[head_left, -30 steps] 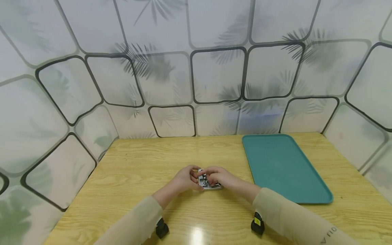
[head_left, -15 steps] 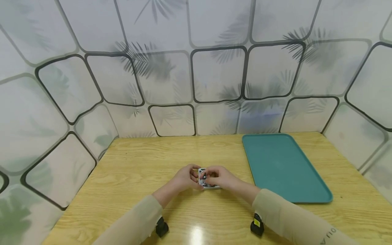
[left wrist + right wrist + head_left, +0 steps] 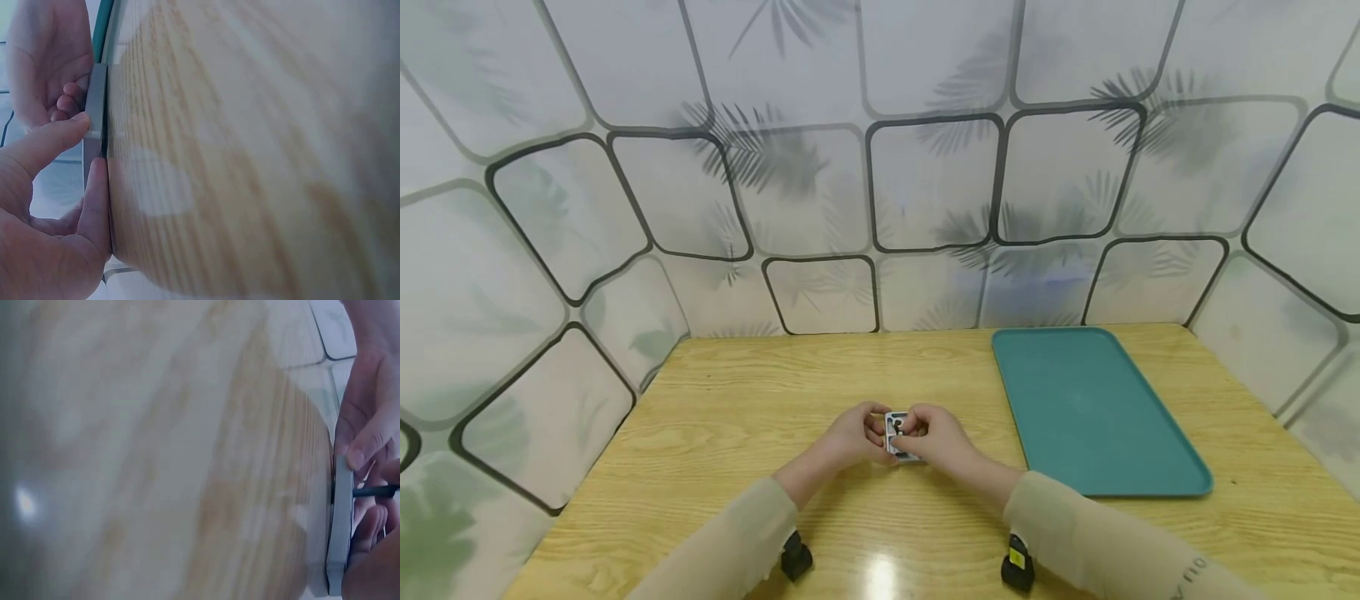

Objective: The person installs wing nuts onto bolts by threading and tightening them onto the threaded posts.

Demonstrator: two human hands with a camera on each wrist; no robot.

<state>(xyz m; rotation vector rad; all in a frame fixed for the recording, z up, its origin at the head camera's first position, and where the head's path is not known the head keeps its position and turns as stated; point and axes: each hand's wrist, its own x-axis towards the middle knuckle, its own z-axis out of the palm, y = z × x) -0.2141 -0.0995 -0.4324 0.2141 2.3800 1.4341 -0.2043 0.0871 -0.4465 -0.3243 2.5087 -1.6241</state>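
Note:
A small flat grey case (image 3: 904, 457) with recessed compartments lies on the wooden table in the head view. My left hand (image 3: 850, 436) grips its left end, thumb along the near edge and fingers curled at the far side. Over the case, my right hand (image 3: 943, 438) pinches a small dark piece (image 3: 898, 426). From the right wrist, this piece looks like a thin dark rod (image 3: 374, 491) standing out from the case (image 3: 339, 537). The left thumb (image 3: 369, 447) presses the case edge there. Fingers hide much of the compartments, and the rod's exact kind is unclear.
A teal tray (image 3: 1097, 408) lies on the right side of the table (image 3: 760, 383). Patterned pale curtains (image 3: 805, 192) rise behind the table and along both sides. Each wrist carries a black camera unit, such as the one (image 3: 1018, 565) under the right sleeve.
My right hand has shifted slightly left, and its index finger has gone from reaching across the case to pinching with the thumb. My left hand keeps its grip, barely moving.

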